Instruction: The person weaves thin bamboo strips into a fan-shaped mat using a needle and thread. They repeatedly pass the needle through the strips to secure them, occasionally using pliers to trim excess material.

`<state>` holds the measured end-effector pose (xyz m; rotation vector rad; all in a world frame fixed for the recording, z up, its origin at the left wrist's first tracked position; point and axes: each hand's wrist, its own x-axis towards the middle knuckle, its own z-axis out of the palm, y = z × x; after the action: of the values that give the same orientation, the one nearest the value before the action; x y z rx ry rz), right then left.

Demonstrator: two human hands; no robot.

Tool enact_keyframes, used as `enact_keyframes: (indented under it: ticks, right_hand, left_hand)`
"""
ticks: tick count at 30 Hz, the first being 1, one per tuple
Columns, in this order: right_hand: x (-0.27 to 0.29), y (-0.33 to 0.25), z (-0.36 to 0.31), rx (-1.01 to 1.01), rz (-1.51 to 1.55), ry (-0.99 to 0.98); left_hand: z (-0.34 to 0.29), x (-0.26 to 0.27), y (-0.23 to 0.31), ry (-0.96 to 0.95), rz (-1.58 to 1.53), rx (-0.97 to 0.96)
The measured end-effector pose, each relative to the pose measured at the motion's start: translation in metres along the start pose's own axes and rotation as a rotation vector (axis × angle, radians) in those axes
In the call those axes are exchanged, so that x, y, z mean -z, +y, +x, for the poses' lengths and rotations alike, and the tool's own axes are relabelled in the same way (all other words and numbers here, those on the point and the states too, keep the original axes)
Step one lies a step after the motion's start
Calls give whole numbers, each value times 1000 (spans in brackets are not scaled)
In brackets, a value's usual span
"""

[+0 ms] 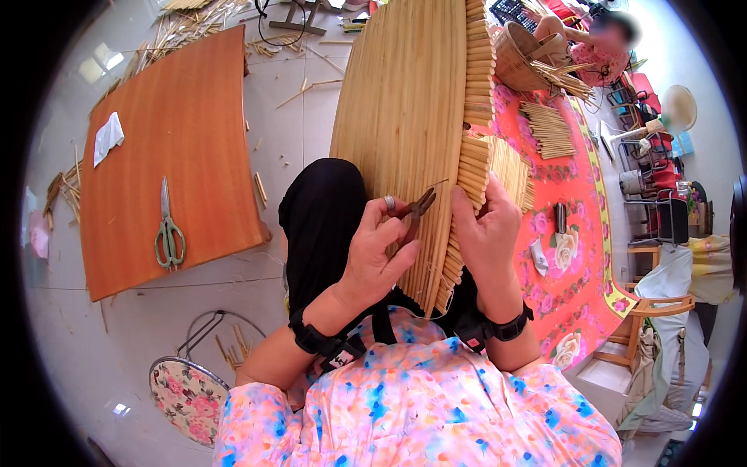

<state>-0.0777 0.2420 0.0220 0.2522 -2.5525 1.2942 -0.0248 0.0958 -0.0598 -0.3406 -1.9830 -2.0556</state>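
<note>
Stalk panel: The big straw-yellow panel of thin stalks (405,101) lies over the lap. Its long way runs from 12 o'clock to 6 o'clock, and it goes under both hands.
Right edge: A row of short stalk ends (480,66) sticks out toward 3 o'clock.
Left hand: The left hand (375,253) has its fingers curled, almost closed, around the pliers' handles.
Pliers: The small dark pliers (422,205) point to 1 o'clock, above the panel and near its right edge.
Needle or wire: A thin dark bit (440,183) pokes out by the pliers' tip, toward 2 o'clock. I cannot tell if the pliers bite it.
Right hand: The right hand (489,229) pinches the panel's edge, thumb on top, other fingers wrapped around the side.
Thumb to tip: From the right thumb, the pliers' tip is at 9 o'clock, near.
Nearer hand: The left holds the pliers, but the right thumb is nearer the thin bit's free end.
Scissors: Green-handled scissors (169,241) lie at 9 o'clock from the left hand, well apart.
</note>
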Motion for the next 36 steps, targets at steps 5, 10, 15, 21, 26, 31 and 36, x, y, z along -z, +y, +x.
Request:
enact_keyframes:
  ticks: [5, 10, 15, 21, 26, 31, 36]
  right_hand:
    - [-1, -11, 0, 8, -32, 18]
    - [-2, -19, -2, -15, -79, 27]
    - [2, -17, -5, -37, -140, 2]
    - [-8, -8, -10, 113, -140, 57]
    - [-10, -13, -11, 126, -133, 41]
    - [-13, -19, -15, 135, -124, 33]
    - [-15, -23, -15, 172, -180, 63]
  left_hand:
    - [7, -6, 2, 90, 144, -98]
    - [12, -16, 1, 131, 158, -132]
    - [16, -22, 1, 155, 243, -157]
    - [22, -29, 15, 216, 207, 64]
    - [18, -29, 13, 221, 109, 146]
    - [12, -27, 9, 251, 49, 189]
    - [9, -29, 7, 283, -26, 191]
